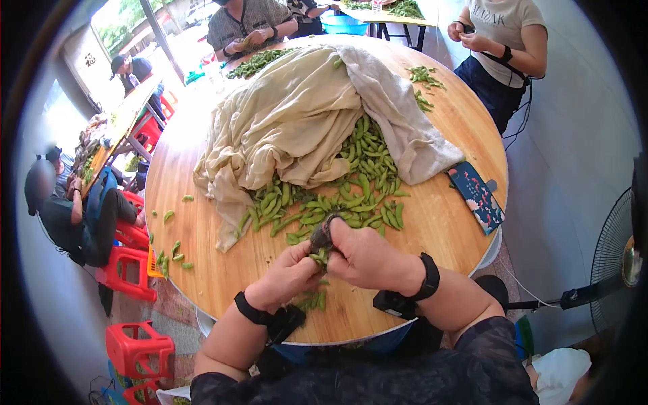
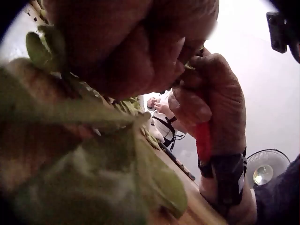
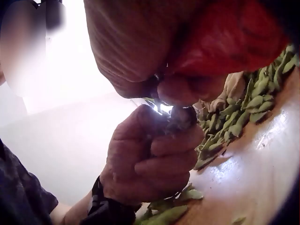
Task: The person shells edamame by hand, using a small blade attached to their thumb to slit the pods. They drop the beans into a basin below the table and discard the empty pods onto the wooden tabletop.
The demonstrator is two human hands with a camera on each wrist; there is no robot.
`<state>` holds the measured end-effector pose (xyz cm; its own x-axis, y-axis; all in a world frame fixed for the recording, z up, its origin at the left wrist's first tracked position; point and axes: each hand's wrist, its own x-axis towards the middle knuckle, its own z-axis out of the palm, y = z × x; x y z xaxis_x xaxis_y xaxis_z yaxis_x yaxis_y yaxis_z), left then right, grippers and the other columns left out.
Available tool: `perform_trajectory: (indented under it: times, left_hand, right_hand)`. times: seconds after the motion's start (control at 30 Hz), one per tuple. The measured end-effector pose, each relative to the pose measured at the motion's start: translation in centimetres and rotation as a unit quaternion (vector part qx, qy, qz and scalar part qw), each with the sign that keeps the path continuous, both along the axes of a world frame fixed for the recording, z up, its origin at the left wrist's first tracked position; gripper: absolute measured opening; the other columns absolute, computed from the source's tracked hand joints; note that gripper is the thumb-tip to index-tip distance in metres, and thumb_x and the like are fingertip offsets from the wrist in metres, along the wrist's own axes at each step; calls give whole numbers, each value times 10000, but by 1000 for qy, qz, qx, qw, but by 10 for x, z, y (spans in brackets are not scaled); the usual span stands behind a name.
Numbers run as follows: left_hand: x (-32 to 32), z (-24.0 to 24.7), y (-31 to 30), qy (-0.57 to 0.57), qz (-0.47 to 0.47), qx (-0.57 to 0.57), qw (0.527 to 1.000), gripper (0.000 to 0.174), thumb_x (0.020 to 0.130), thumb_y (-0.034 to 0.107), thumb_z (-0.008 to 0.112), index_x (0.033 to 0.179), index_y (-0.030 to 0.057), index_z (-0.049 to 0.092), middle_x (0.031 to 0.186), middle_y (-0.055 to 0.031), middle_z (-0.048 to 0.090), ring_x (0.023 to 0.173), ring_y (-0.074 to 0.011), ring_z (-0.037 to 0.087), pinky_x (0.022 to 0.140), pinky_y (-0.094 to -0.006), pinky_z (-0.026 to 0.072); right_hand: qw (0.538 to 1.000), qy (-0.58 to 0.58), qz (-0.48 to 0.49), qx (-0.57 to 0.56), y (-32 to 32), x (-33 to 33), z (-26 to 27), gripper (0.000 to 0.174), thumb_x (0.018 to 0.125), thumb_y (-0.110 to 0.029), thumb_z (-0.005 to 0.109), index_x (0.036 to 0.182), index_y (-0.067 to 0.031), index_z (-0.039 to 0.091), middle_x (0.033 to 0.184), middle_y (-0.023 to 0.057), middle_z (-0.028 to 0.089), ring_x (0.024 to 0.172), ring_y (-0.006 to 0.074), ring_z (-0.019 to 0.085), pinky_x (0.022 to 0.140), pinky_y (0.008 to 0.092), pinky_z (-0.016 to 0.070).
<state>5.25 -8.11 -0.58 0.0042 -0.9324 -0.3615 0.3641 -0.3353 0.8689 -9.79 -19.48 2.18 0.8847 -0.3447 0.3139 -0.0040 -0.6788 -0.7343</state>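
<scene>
The work surface is a round wooden tabletop [image 1: 216, 287] with a pale, glossy finish and visible grain. A smooth light wall [image 1: 580, 115] bounds the room on the right, where a round, wire-caged fan [image 1: 615, 263] stands. Moulded red plastic stools [image 1: 127, 273] stand on the floor at the left; other people sit or stand around the room, and a blue basin [image 1: 344, 25] is at the far side.

A pile of green pods [image 1: 371, 165] occupies the middle of the tabletop. The pods are slender, slightly curved and bulged along their length. A thin cream cloth [image 1: 270, 128], deeply creased, covers much of the pile; a white cloth [image 1: 405, 131] of coarser texture drapes on its right. A flat rectangular phone [image 1: 476, 197] in a dark blue patterned case lies near the right edge.

The left hand [image 1: 287, 275] and right hand [image 1: 374, 258] meet above the near part of the tabletop. Fingers of both are curled inward and nearly closed, pinching a green pod [image 1: 320, 257] between them. A dark, rough-textured piece [image 1: 322, 236] sits at the fingertips; its identity cannot be determined. Loose pods [image 1: 312, 301] lie on the tabletop beneath the hands.
</scene>
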Motion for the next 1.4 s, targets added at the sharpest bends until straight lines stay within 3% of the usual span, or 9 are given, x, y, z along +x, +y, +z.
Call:
perform_trajectory:
  times: [0.57,0.67,0.97,1.1,1.17,1.2,1.3,1.33,1.4]
  left_hand:
    - [4,6,1,22,-5,6,1000,217,910,175,533,1101,82,576,739,67,472,565,-12,395,499,-168,325]
    - [1,11,-1,-7,-23,5,1000,224,920,211,531,1098,83,578,738,74,488,583,-3,408,505,-168,339]
    - [-5,-1,-1,-131,-52,-30,990,220,852,93,382,912,30,585,687,47,492,604,-60,439,521,-248,361]
    - [0,-8,-1,-140,-68,-48,987,229,901,111,363,944,54,580,743,37,510,608,-61,438,531,-237,360]
    - [-2,1,-1,-99,-56,-19,993,225,886,104,369,962,54,574,760,29,510,599,-64,439,533,-235,374]
    - [-6,8,-1,-44,-1,5,999,224,862,88,381,977,46,569,773,12,517,583,-68,444,517,-218,370]
    - [12,7,-5,31,33,16,999,234,846,82,397,996,44,573,772,7,523,581,-68,451,499,-199,352]
    - [18,10,-2,46,42,-23,998,194,873,103,449,1002,43,581,770,12,528,597,-67,463,483,-187,332]
    - [16,8,1,30,50,-56,997,158,910,155,477,958,55,590,761,31,532,610,-43,462,498,-176,343]
  right_hand:
    - [995,58,29,78,-11,-4,15,228,776,-77,566,898,-21,382,634,175,539,597,379,569,517,419,434]
    - [997,44,26,57,-11,-4,9,230,759,-47,544,973,-46,459,637,74,516,526,206,517,506,317,427]
    - [998,16,56,30,-2,4,-12,235,769,-21,532,993,-45,466,685,89,541,542,247,544,521,341,443]
    - [996,-38,72,48,-6,5,-13,262,807,20,472,1060,-48,465,758,60,551,526,156,539,484,293,435]
    - [924,50,60,375,-3,-1,17,159,833,-39,498,981,-66,448,660,11,491,471,111,460,437,254,374]
    - [909,38,54,411,-5,-3,18,177,855,-40,487,1025,-86,459,693,-44,463,505,9,408,438,181,337]
    - [921,25,12,388,-15,-5,18,188,851,-57,509,1029,-69,449,673,-28,463,495,51,427,437,226,356]
    - [976,-15,-10,219,-22,-1,4,211,835,-71,535,1017,-46,432,634,24,479,480,140,463,448,293,385]
    - [992,0,-5,127,-24,-1,-5,262,837,-47,532,1081,-47,438,710,21,514,533,125,490,484,269,403]
